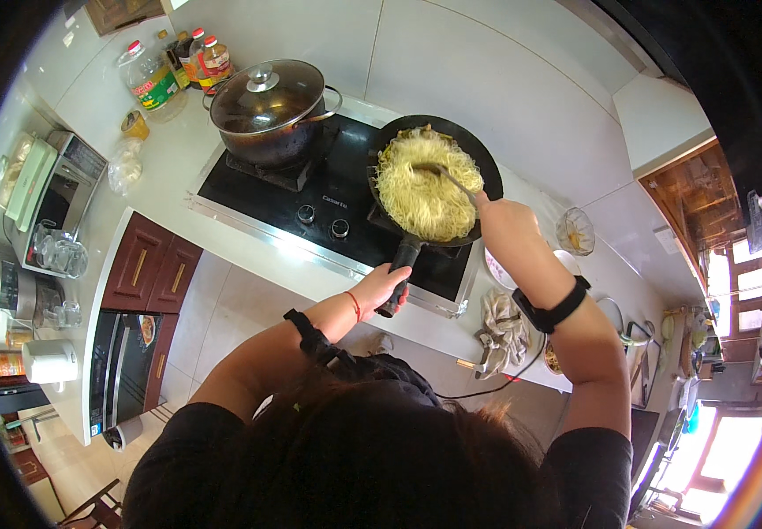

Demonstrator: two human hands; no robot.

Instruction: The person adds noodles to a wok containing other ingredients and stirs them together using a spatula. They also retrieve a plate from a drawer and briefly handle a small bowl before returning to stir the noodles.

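Observation:
A black wok (492, 173) sits on the right burner of a gas cooktop (288, 208), filled with pale yellow noodles (417, 205). My left hand (384, 291) grips the wok's dark handle (407, 256), thumb on top. With my right hand (508, 225), at the wok's right rim, I hold the thin handle of a metal spatula or ladle (457, 182); its head rests among the noodles and is partly covered by them. Some browner pieces show at the noodles' upper edge.
A large lidded pot (265, 125) stands on the left burner, with oil and sauce bottles (153, 86) behind it to the left. Right of the cooktop are a crumpled cloth (505, 330), a glass bowl (575, 231) and a partly hidden plate (497, 268). A black cable (500, 389) hangs near my right arm.

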